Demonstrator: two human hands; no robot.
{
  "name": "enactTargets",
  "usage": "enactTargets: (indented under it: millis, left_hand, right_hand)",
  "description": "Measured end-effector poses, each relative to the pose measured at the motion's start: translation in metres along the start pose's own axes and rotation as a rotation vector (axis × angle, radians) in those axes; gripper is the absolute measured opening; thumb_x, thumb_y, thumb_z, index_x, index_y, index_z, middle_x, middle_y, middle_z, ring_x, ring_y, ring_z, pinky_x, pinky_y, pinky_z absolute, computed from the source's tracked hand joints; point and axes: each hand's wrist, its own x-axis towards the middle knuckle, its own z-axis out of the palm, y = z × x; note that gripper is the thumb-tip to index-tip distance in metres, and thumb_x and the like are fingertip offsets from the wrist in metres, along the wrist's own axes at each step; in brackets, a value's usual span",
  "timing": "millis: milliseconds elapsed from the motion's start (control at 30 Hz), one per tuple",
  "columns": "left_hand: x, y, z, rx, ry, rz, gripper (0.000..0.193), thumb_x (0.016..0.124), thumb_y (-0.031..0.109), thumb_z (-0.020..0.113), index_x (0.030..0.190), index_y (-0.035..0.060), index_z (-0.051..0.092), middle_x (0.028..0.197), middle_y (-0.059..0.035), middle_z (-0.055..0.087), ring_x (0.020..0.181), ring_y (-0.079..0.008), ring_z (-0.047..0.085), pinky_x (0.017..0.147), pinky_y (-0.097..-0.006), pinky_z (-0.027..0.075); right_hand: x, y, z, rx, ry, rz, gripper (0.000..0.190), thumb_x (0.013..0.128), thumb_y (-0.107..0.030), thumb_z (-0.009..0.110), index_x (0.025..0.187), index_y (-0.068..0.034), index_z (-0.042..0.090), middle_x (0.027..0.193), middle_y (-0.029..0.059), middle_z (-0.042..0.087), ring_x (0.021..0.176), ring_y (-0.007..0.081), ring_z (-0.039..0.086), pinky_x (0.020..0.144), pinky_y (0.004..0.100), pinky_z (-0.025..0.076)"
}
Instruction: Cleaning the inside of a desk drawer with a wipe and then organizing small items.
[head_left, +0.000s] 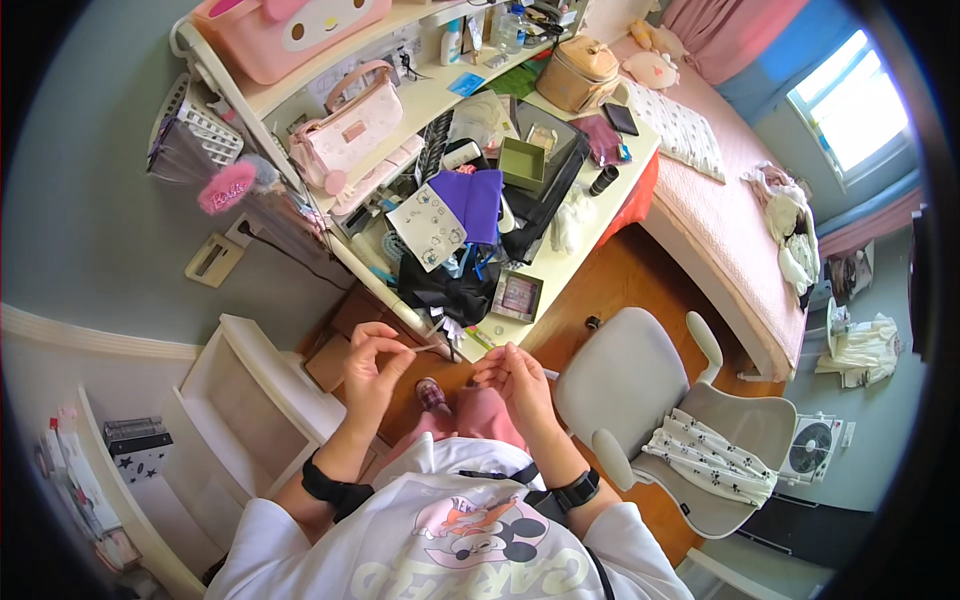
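Observation:
Just in front of the desk corner, my left hand (375, 360) pinches a thin pale strip (429, 347) between thumb and forefinger. The strip is too small to tell what it is. My right hand (514, 375) is raised a little to the right, with its thumb and fingertips close together; whether anything small is between them cannot be made out. Past my hands, the cluttered white desk (551, 300) holds a heap of black fabric (446, 289), an open square box (517, 295), a purple folded pouch (472, 202) and a white card with small drawings (427, 227).
A grey swivel chair (622, 375) with a patterned cloth (712, 457) stands to my right, beside the bed (720, 247). White shelving (247, 390) is low on my left. On the desk are a green box (523, 163), a pink handbag (352, 127) and a gold case (577, 73).

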Motion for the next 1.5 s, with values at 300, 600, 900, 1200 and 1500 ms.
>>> enactTargets:
  millis: [300, 600, 900, 1200, 1500]
  left_hand:
    - [0.026, -0.004, -0.003, -0.727, 0.08, -0.431, 0.02, 0.083, 0.008, 0.054, 0.103, 0.0058, 0.056, 0.097, -0.0003, 0.056, 0.089, -0.0085, 0.05, 0.076, -0.0223, 0.038]
    - [0.059, -0.001, 0.045, -0.682, 0.398, -0.412, 0.019, 0.084, 0.009, 0.052, 0.102, 0.0047, 0.055, 0.096, -0.0035, 0.056, 0.09, -0.0117, 0.051, 0.075, -0.0238, 0.038]
    - [0.095, 0.016, 0.125, -0.684, 0.669, -0.448, 0.011, 0.084, 0.01, 0.052, 0.094, 0.011, 0.056, 0.095, -0.0014, 0.058, 0.082, -0.0121, 0.051, 0.069, -0.0268, 0.041]
    - [0.088, 0.028, 0.148, -0.672, 0.988, -0.432, 0.008, 0.085, 0.011, 0.053, 0.092, 0.0095, 0.055, 0.091, -0.0014, 0.059, 0.082, -0.0097, 0.052, 0.072, -0.0256, 0.039]
    - [0.077, 0.033, 0.16, -0.623, 1.123, -0.445, 0.007, 0.085, 0.012, 0.053, 0.091, 0.0119, 0.056, 0.09, -0.0008, 0.06, 0.078, -0.0095, 0.054, 0.07, -0.026, 0.042]
  right_hand:
    - [0.07, -0.078, -0.035, -0.773, -0.034, -0.354, 0.014, 0.086, -0.009, 0.05, 0.091, 0.002, 0.056, 0.081, 0.0052, 0.061, 0.073, 0.01, 0.056, 0.066, 0.0228, 0.044]
    - [0.246, -0.199, -0.025, -1.429, -0.319, -0.656, 0.025, 0.076, -0.011, 0.054, 0.099, -0.001, 0.055, 0.093, 0.0172, 0.057, 0.091, 0.0334, 0.053, 0.08, 0.036, 0.042]
    - [0.45, -0.2, -0.034, -1.71, -0.633, -0.819, 0.041, 0.075, -0.008, 0.049, 0.114, 0.003, 0.043, 0.119, 0.0192, 0.045, 0.111, 0.0357, 0.041, 0.094, 0.0384, 0.035]
    - [0.555, -0.154, 0.002, -2.153, -0.693, -0.519, 0.05, 0.08, -0.017, 0.036, 0.126, 0.002, 0.034, 0.136, 0.0185, 0.027, 0.128, 0.0294, 0.02, 0.105, 0.0392, 0.017]
    - [0.62, -0.118, 0.016, -2.103, -0.71, -0.82, 0.034, 0.084, -0.02, 0.041, 0.113, -0.005, 0.051, 0.117, 0.0167, 0.05, 0.108, 0.0309, 0.047, 0.091, 0.0388, 0.037]
